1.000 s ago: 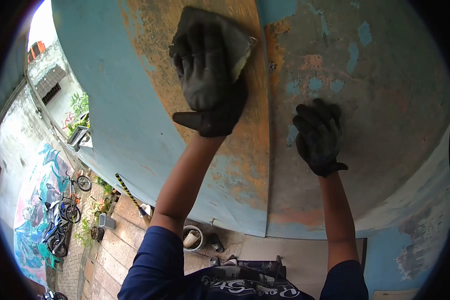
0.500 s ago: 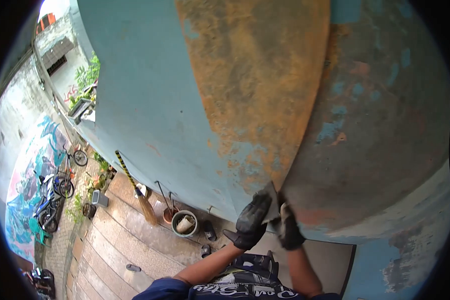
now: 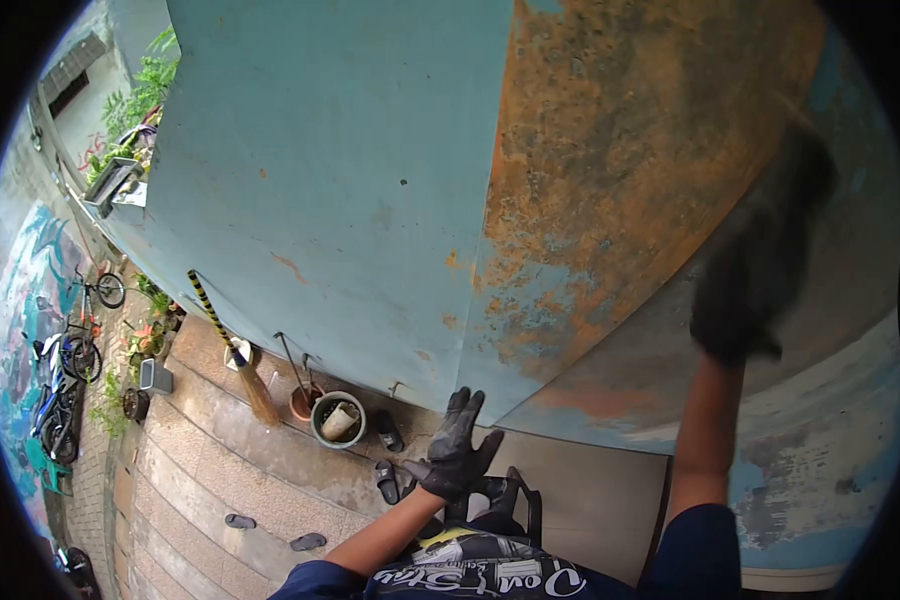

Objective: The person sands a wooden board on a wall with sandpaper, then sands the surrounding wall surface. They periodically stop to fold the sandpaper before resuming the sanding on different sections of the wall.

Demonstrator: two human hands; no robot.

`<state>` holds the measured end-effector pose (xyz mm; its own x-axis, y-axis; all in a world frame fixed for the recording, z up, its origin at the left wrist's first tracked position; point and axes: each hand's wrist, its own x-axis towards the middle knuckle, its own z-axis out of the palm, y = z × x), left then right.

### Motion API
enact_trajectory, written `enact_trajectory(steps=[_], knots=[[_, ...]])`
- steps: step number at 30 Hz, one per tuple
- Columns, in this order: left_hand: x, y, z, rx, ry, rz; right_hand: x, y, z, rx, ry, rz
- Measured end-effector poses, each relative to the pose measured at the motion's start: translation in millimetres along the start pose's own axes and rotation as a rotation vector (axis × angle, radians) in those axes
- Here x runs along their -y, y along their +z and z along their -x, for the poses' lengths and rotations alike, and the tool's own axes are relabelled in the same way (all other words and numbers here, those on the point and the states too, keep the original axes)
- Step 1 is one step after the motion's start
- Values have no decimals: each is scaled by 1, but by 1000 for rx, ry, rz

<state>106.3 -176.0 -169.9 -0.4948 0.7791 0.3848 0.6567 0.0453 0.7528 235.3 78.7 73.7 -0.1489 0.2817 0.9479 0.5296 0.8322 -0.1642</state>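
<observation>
My left hand, in a dark glove, is open with fingers spread, its fingertips near the bottom corner of the painted wall. Raised high on the right, my right hand, also in a dark glove, is smeared by motion in front of the wall's edge. I cannot tell what is in it. Between the hands runs a wall strip of rusty orange-brown with worn blue patches, narrowing toward the bottom. Left of it the wall is pale blue. On the far side, a grey-brown stretch shows bare, flaking patches.
A straw broom leans on the wall beside a bucket with a pale container in it. Slippers lie on the stepped floor. A black-framed chair is close to my body. Bicycles and a motorbike stand far left.
My hands, together at a grey flat piece on the strip's lower end, have parted. The right swung up and right; the left dropped slightly and opened. The view has shifted.
</observation>
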Motion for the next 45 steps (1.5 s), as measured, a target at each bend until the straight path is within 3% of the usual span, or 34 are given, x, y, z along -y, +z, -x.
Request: enact_trajectory(steps=[3,6,8,10,11,13,14,16,18,22,23,26,29,31,32,34,37,41,43,45], knots=[[31,1,11,31,-91,-5,29,56,-11,292,-644,301],[50,-7,16,46,-178,71,10,89,71,605,-1108,322],[60,-16,21,37,-229,114,-16,106,82,309,-1574,654],[79,-17,24,44,-311,125,45,65,5,546,-894,333],[84,-15,28,17,-378,166,38,64,-30,475,-766,295],[86,-14,28,5,-466,155,-6,72,-85,250,-699,288],[85,-12,23,3,-469,157,-8,74,-80,236,-658,293],[79,-9,15,35,-459,156,35,65,-8,616,-656,493],[71,-6,8,27,-445,140,40,69,24,817,-647,588],[65,-4,2,46,-397,130,22,85,37,550,-1114,137],[67,-3,5,78,-383,126,32,76,-13,480,-851,208],[74,1,9,101,-411,135,-11,62,-77,243,-896,572],[72,2,11,123,-425,119,9,60,-17,487,-764,583],[72,4,17,125,-402,139,1,83,68,649,-927,407],[72,5,16,110,-365,159,-14,95,94,659,-1130,295],[63,-6,10,159,-387,127,8,77,35,609,-942,460],[71,2,16,178,-442,138,27,47,-56,314,-941,457],[66,2,18,152,-376,153,28,70,-9,397,-817,516],[61,-2,21,162,-350,166,23,93,86,574,-874,287],[52,-9,12,183,-378,199,19,95,98,575,-965,139]])
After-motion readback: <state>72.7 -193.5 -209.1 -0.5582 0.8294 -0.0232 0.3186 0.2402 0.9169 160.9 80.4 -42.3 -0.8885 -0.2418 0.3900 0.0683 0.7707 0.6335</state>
